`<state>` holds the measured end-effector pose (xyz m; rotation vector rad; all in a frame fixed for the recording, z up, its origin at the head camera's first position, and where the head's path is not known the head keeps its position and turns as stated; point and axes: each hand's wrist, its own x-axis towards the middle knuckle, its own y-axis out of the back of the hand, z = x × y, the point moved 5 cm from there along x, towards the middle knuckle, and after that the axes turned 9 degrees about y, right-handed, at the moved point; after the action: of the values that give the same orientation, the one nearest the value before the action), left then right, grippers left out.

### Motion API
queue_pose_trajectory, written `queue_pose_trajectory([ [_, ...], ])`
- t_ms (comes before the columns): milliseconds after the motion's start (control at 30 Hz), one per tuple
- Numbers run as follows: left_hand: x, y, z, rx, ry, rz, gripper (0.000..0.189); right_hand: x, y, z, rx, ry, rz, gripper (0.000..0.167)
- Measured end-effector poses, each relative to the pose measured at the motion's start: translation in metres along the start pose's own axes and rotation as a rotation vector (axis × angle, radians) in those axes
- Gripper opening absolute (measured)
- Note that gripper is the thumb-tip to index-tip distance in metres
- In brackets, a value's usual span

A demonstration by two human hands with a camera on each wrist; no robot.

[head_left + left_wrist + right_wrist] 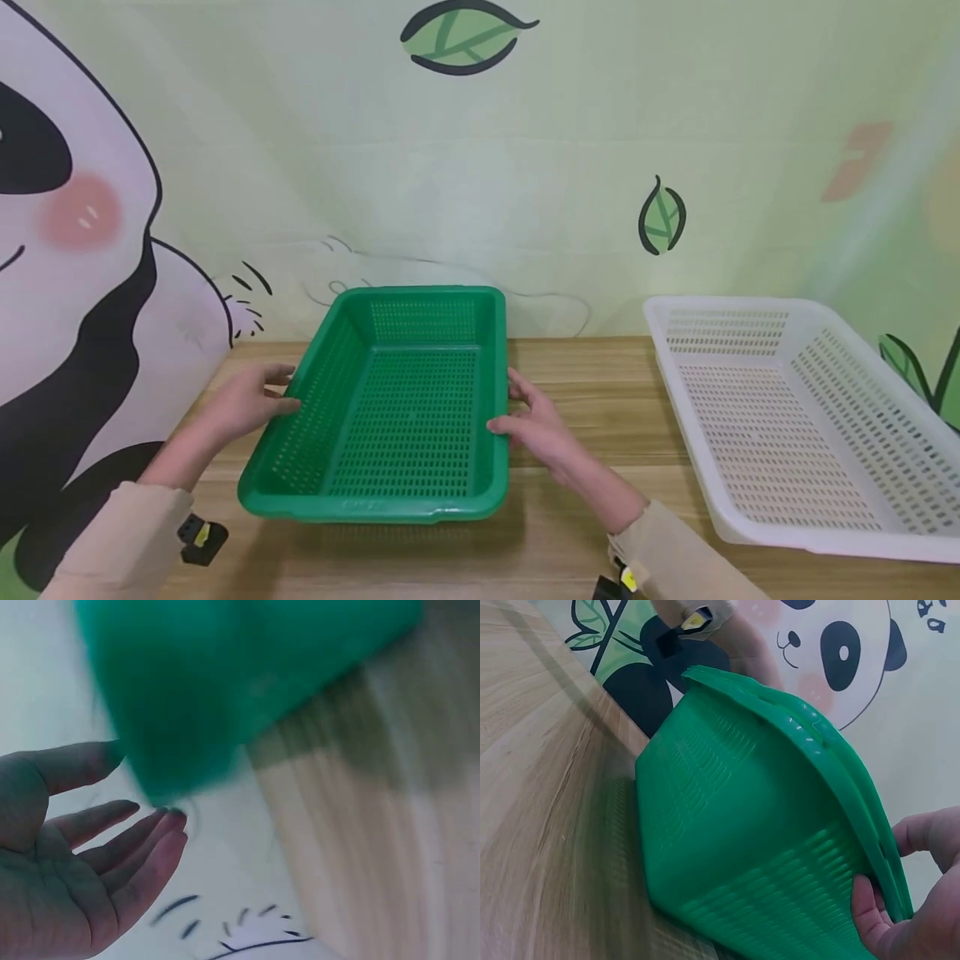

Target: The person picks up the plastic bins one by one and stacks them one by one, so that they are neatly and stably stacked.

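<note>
A green perforated plastic basket [408, 417] sits at or just above the wooden table in the head view. At its left side, my left hand [251, 400] has the thumb on the rim and the other fingers beside it. Loosely extended fingers [146, 877] show below the blurred basket edge in the left wrist view. On the opposite side, my right hand [543, 429] pinches the rim, thumb inside and fingers outside. The right wrist view shows those fingers [866, 911] under the lip. Whether the basket's underside fully touches the table is hard to tell.
To the right stands a white perforated basket [780, 442] on the wooden table [592, 400]. Behind the table hangs a backdrop [570, 108] printed with a panda and leaves. A small dark wrist device [202, 540] sits by the left sleeve.
</note>
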<state>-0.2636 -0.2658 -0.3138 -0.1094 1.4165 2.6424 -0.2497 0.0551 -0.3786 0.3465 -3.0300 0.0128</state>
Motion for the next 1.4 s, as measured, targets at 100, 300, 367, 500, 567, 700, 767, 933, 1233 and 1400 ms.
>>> queue_pose_trajectory([
  [100, 0.000, 0.007, 0.021, 0.023, -0.020, 0.056, 0.049, 0.000, -0.001, -0.002, -0.012, -0.013, 0.004, 0.077],
  [300, 0.004, 0.004, 0.069, -0.023, -0.083, 0.074, 0.048, 0.000, -0.004, -0.012, -0.076, -0.027, -0.004, 0.077],
  [367, 0.006, 0.000, 0.084, -0.047, -0.114, 0.081, 0.046, 0.000, -0.004, -0.016, -0.096, -0.028, -0.014, 0.076],
  [500, 0.011, -0.014, 0.111, -0.085, -0.147, 0.077, 0.044, -0.002, 0.002, -0.021, -0.161, -0.025, -0.016, 0.070],
  [567, 0.013, -0.022, 0.122, -0.105, -0.155, 0.069, 0.044, -0.005, 0.007, -0.026, -0.211, -0.018, -0.015, 0.068],
  [700, 0.016, -0.038, 0.144, -0.148, -0.152, 0.046, 0.044, -0.009, 0.019, -0.039, -0.315, 0.012, -0.031, 0.067],
  [767, 0.017, -0.046, 0.155, -0.168, -0.149, 0.042, 0.044, -0.012, 0.026, -0.046, -0.342, 0.024, -0.043, 0.067],
  [933, 0.021, -0.068, 0.184, -0.218, -0.139, 0.045, 0.044, -0.019, 0.053, -0.056, -0.435, 0.022, -0.046, 0.069],
  [1233, 0.023, -0.118, 0.243, -0.353, -0.143, 0.018, 0.042, -0.030, 0.114, -0.067, -0.575, -0.045, -0.001, 0.076],
  [1400, 0.018, -0.139, 0.265, -0.379, -0.164, -0.021, 0.041, -0.028, 0.146, -0.071, -0.605, -0.073, 0.052, 0.082],
])
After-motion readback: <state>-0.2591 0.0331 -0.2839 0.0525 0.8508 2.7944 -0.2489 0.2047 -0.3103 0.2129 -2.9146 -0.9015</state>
